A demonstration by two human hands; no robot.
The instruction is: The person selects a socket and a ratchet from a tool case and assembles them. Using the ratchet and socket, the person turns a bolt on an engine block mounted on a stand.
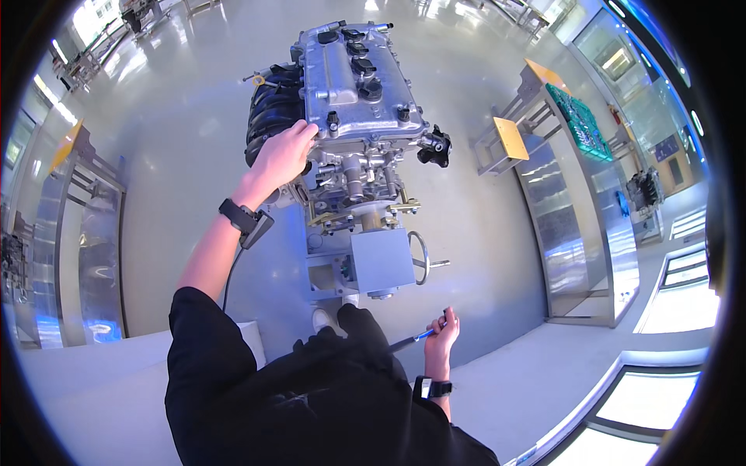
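In front of me an engine (353, 109) with a silver valve cover (334, 62) is mounted on a grey-blue stand (382, 260). My left hand (289, 154) rests on the cover's near left corner, fingers stretched out and touching its edge, with nothing visible in them. Black ignition coils (364, 68) run along the cover's top. Low on the right, near my body and apart from the engine, my right hand (442, 332) is closed around a slim rod-like tool (412, 340) with black and blue parts. Its exact kind cannot be made out.
A handwheel (422, 258) sticks out from the stand's right side. Metal workbenches stand at the left (93, 248) and right (571, 248). A green tray of parts (579, 124) lies on the right bench, with a yellow-topped stool (511, 138) beside it.
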